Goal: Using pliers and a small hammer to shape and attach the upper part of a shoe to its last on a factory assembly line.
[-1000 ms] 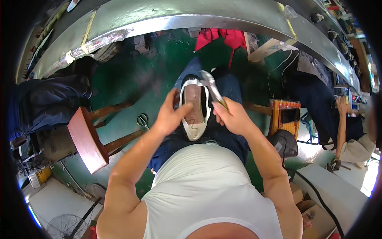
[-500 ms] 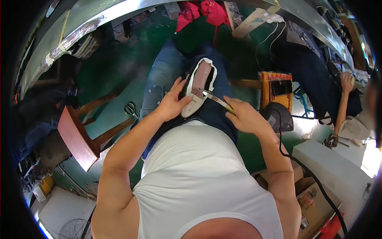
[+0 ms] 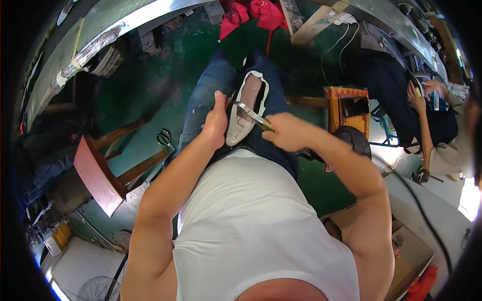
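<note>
A shoe [image 3: 240,131] lies across my lap with its underside up. It has a white folded rim, a pinkish-brown middle [image 3: 251,89] and a pale, pleated toe end pointing at my body. My left hand [image 3: 217,120] grips the shoe's left side; its thumb points up and the other fingers are mostly hidden. My right hand [image 3: 288,131] is closed round the yellowish handle of what look like metal pincers [image 3: 252,114]. Their curved head lies over the shoe, close to its left edge and my left hand.
A reddish-brown stool [image 3: 99,175] and scissors [image 3: 164,137] are at my left. To the right, a dark phone [image 3: 355,107] lies on an orange woven seat [image 3: 346,123], near a co-worker's arm [image 3: 423,125]. A metal-edged bench [image 3: 130,27] curves across the front; an open carton [image 3: 409,251] stands behind my right arm.
The pincers' head has moved left across the shoe to its left edge, with my right forearm swinging inward. My left hand has turned, its thumb now raised off the shoe.
</note>
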A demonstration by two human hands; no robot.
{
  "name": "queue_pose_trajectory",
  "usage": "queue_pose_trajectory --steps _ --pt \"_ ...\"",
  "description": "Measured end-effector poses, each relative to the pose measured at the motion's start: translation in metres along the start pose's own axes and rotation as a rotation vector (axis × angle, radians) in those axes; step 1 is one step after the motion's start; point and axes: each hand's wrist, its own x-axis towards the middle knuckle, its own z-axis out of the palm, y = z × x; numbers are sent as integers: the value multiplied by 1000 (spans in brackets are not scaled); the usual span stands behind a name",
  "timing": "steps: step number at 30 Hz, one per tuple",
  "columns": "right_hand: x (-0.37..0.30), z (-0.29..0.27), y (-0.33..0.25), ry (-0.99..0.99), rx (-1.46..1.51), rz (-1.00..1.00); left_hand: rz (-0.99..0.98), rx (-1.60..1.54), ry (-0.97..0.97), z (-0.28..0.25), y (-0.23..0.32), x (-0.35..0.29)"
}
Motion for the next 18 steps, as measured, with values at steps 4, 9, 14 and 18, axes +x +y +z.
queue_pose_trajectory --steps 4,9,14,18 --pt "8 58 -8 417 327 9 102 412 310 1 -11 43" --pt "4 31 -1 126 638 97 357 792 371 -11 -22 56" --pt "-11 14 14 347 30 -13 432 987 272 -10 -24 49" --pt "7 20 29 691 -96 -55 580 992 261 -2 -21 39"
